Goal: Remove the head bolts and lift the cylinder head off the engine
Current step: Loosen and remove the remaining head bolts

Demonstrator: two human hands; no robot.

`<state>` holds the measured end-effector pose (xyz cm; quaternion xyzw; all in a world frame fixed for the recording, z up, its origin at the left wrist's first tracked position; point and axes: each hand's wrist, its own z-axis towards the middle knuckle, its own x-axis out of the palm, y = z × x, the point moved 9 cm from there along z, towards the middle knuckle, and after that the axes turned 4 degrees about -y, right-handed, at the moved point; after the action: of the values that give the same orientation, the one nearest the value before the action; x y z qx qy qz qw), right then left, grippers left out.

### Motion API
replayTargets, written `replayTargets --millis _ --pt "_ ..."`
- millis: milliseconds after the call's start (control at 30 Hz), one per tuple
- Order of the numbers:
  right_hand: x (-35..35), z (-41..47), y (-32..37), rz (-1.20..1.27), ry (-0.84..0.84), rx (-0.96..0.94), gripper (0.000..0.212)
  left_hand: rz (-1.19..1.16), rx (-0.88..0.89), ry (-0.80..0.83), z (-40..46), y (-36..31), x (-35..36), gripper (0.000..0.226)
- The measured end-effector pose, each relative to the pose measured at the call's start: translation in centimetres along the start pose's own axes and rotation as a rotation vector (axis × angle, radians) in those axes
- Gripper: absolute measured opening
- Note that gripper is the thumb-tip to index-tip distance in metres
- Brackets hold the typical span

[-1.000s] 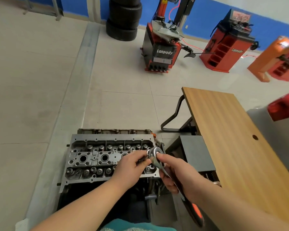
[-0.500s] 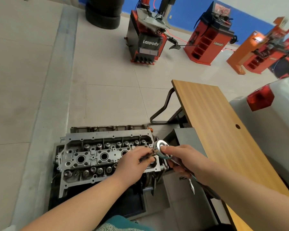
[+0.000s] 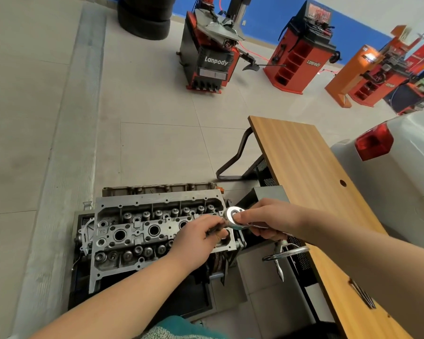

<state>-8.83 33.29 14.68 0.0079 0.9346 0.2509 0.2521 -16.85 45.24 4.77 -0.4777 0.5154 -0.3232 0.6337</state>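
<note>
Cyl. head [image 3: 157, 231] is sitting on the engine block on the floor, bottom-left of centre, valve gear exposed, not yet lifted. It is still seated w/ no gap showing, so judge bolts as at least partly in.

Your left hand [image 3: 196, 238] is resting over the head's right end, grip pinching a thin dark piece [image 3: 213, 231], likely an extension or bit, angled toward the ratchet; its tip is hidden, so can't confirm it's seated in a bolt.

Ratchet [image 3: 233, 216]: chrome round head is sitting just off the right edge of the cyl. head. Your right hand [image 3: 267, 221] is clenching the handle close to the ratchet head, thumb lying on top.

Risks, as judged:
- You are choking up near the ratchet head, so leverage is poor; a stuck bolt may break loose suddenly and drive knuckles into the casting edges.
- If the bit isn't fully seated, it may cam out and round the bolt, w/ left fingers right beside it.
- Loosening bolts out of sequence may warp the head.

Further right, a chrome T-handle tool [image 3: 283, 254] is lying at the edge of the dark metal stand, beside the wooden surface [image 3: 316, 179]; your forearm is passing just above it and could knock it to the floor.
</note>
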Motion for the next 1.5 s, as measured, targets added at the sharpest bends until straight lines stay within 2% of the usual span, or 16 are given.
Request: replayTargets --millis 67,267,400,433,533,600,700,800,933,1100,1167,1267,1367,1500 --pt "0.6 0.3 -0.5 0.041 -0.003 0.001 0.065 -0.01 -0.001 0.002 0.1 0.0 -0.1 0.004" --pt "3.8 -1.1 -3.1 0.213 -0.089 0.063 0.07 0.024 0.025 0.03 -0.1 -0.6 0.0 0.008" --pt "4.7 -2.3 -2.9 0.23 -0.146 0.042 0.066 0.14 0.002 0.209 0.9 -1.8 0.2 0.01" --pt "4.6 -2.5 -2.8 0.232 -0.165 0.01 0.058 0.151 -0.002 0.263 1.4 -2.5 0.0 0.024" --pt "3.9 -3.2 -2.3 0.09 -0.234 -0.085 0.012 0.123 0.074 0.424 2.4 -5.9 -1.0 0.067" --pt "3.8 -3.5 -2.1 -0.093 -0.254 -0.128 0.02 0.161 0.156 0.539 2.4 -7.5 -0.5 0.072" --pt "3.8 -3.3 -2.4 -0.264 -0.312 -0.128 0.037 0.18 0.18 0.587 2.1 -8.3 0.4 0.055" --pt "2.6 -2.9 -1.6 -0.45 -0.42 -0.125 0.048 0.122 0.142 0.492 2.6 -8.4 -0.5 0.04" --pt "1.7 -2.1 0.6 -0.732 -0.493 -0.204 0.033 0.057 0.128 0.33 2.1 -7.8 -2.0 0.036" --pt "1.8 -1.5 -0.1 -0.89 -0.546 -0.319 0.034 0.018 0.086 0.18 1.0 -8.0 -1.6 0.037" --pt "0.6 -1.3 0.3 -1.055 -0.556 -0.457 0.034 0.051 0.043 0.075 0.4 -7.9 -1.3 0.038" --pt "-1.6 -0.2 2.9 -1.264 -0.515 -0.741 0.03 0.063 -0.047 -0.171 -1.5 -7.7 -0.4 0.039" --pt "-2.5 2.1 7.0 -1.401 -0.54 -0.873 0.025 0.028 -0.149 -0.404 -3.2 -7.2 -0.4 0.046" --pt "-1.6 4.0 11.7 -1.503 -0.646 -1.007 0.03 -0.018 -0.228 -0.529 -4.7 -5.5 -0.5 0.065"
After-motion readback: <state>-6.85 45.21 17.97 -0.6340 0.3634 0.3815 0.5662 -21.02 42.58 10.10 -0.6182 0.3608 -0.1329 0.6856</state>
